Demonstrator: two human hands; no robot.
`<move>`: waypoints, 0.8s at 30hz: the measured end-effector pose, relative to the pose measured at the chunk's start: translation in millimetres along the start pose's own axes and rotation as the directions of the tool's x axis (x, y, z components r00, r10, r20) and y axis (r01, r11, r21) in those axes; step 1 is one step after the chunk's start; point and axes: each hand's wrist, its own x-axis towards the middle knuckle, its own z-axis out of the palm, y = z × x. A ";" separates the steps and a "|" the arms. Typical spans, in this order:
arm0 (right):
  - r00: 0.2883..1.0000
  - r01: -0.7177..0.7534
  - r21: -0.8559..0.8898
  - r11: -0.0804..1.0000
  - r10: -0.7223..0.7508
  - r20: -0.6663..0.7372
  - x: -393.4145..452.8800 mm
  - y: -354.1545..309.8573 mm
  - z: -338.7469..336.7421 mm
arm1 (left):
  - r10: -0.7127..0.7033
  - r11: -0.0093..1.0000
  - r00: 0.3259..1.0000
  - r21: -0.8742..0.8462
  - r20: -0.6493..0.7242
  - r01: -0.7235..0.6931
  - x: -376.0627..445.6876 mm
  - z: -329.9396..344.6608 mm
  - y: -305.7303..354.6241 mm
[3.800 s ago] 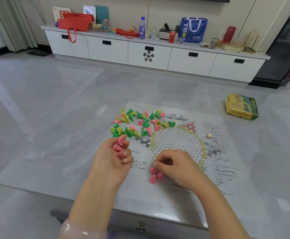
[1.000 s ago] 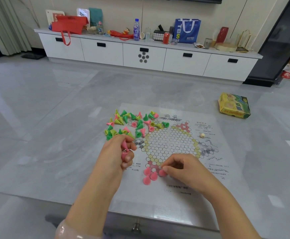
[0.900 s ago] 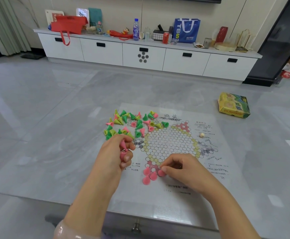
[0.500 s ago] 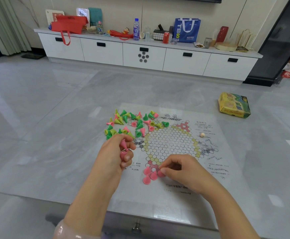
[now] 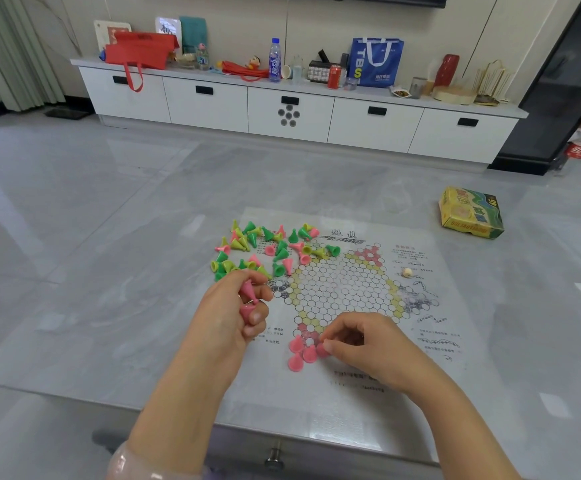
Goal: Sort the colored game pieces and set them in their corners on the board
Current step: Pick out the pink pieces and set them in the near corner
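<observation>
A paper game board with a hexagon grid lies on the grey table. Mixed green, yellow-green and pink cone pieces lie in a heap at its far left. My left hand is curled around a few pink cones, one sticking up between thumb and finger. Three pink cones stand on the board's near red corner. My right hand pinches another pink cone at that corner, beside the three.
A yellow-green game box lies at the table's far right. A small pale die rests on the board's right side. The table's near edge and a drawer knob are below my arms. A white cabinet stands across the floor.
My right hand has barely shifted at the near corner, still on the pink cone. My left hand stays put; it holds fewer pink cones than at the earliest frame.
</observation>
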 end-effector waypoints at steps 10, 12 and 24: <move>0.994 0.027 0.106 0.994 -0.015 -0.112 -3.2 -7.8 -1.4 | -0.029 0.999 0.998 -0.032 0.047 0.030 -1.3 0.0 -1.3; 0.976 0.071 0.150 0.986 -0.038 -0.215 -2.1 -13.5 0.3 | -0.038 0.999 0.997 -0.023 0.061 0.040 -0.6 1.1 -2.6; 0.913 0.350 0.227 0.909 -0.277 -0.299 -6.4 -66.1 17.9 | -0.015 0.989 0.991 0.148 0.135 -0.005 -8.2 8.6 -7.6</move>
